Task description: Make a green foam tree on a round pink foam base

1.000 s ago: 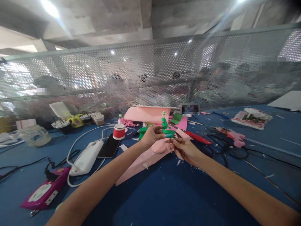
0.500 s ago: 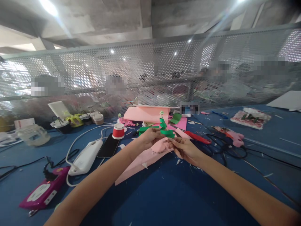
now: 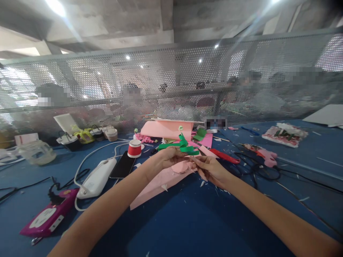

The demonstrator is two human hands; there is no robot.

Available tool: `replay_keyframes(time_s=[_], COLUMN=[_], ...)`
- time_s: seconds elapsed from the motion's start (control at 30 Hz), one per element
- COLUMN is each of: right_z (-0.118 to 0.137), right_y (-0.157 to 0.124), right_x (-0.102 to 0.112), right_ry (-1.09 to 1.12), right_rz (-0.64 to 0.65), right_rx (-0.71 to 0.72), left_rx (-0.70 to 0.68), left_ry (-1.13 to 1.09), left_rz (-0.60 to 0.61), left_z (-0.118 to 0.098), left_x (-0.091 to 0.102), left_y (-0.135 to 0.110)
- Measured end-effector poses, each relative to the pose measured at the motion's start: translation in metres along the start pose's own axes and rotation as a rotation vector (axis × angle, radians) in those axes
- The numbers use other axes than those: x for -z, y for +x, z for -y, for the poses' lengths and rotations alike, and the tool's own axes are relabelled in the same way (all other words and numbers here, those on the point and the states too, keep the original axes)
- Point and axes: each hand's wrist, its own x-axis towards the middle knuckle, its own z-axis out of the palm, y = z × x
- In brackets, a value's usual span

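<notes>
Over a blue table (image 3: 171,228), beyond pink paper (image 3: 150,192), two hands are working close together. A curling green strip (image 3: 190,149) is standing between them, at the fingertips. The left hand (image 3: 169,157) is pinching its lower part, fingers nearly together; the right hand (image 3: 213,170) is bringing thumb and forefinger close beneath, its grip unclear.

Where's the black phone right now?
In the head view, the black phone lies on the blue table left of the left hand, between the white corded box and the red-and-white cup.
</notes>
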Motion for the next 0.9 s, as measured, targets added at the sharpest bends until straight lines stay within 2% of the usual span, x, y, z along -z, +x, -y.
replay_keyframes(time_s=[0.13, 0.3, 0.6, 0.73, 0.9], right_z=[0.000, -0.002, -0.003, -0.002, 0.000], right_y=[-0.001, 0.000, -0.001, -0.001, -0.002], right_x=[0.001, 0.003, 0.002, 0.001, 0.001], right_ry=[-0.006, -0.017, -0.026, -0.018, -0.001], right_rz=[0.003, 0.009, 0.022, 0.022, 0.016], right_rx=[-0.006, -0.011, -0.020, -0.014, 0.003], left_rx=[-0.011, 0.004, 0.058, 0.041, 0.000], left_ry=[-0.032, -0.018, 0.042, 0.058, 0.066], left_rz=[0.079, 0.105, -0.011, -0.024, 0.076], left_z=[-0.001, -0.001, -0.006, -0.007, -0.007], left_x=[0.001, 0.001, -0.003, -0.008, -0.009], left_y=[0.000, -0.001, -0.004, -0.008, -0.011])
